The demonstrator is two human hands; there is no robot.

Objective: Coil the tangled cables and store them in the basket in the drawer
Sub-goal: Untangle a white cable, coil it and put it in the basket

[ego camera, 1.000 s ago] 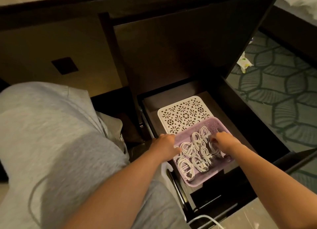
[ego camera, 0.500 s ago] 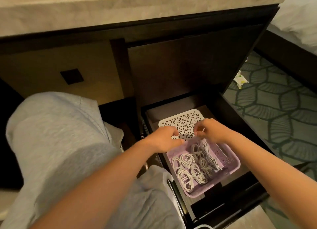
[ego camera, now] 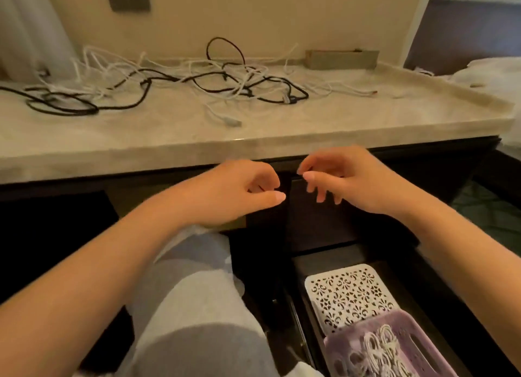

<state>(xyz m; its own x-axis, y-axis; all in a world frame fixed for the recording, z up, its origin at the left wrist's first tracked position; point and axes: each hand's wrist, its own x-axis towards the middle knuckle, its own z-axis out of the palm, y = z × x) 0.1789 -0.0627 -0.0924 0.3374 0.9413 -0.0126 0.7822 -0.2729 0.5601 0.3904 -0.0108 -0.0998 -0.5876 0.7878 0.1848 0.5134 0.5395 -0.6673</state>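
A tangle of white and black cables (ego camera: 180, 80) sprawls across the marble desk top (ego camera: 366, 114). Below, the open dark drawer (ego camera: 439, 306) holds a purple basket (ego camera: 423, 340) at the lower right, with several coiled white cables (ego camera: 379, 348) inside. My left hand (ego camera: 239, 192) and my right hand (ego camera: 346, 179) hover side by side in front of the desk's edge, above the drawer. Both have loosely curled fingers and hold nothing.
A white lattice-patterned tray (ego camera: 348, 295) lies in the drawer behind the basket. A small grey box (ego camera: 341, 58) sits at the back of the desk by the wall. My grey-clad knee (ego camera: 191, 306) is left of the drawer. Patterned carpet (ego camera: 490, 210) lies at the right.
Both hands have left the basket and risen from the drawer to the desk's edge. The view has tilted up, so the desk top and its tangled cables now show.
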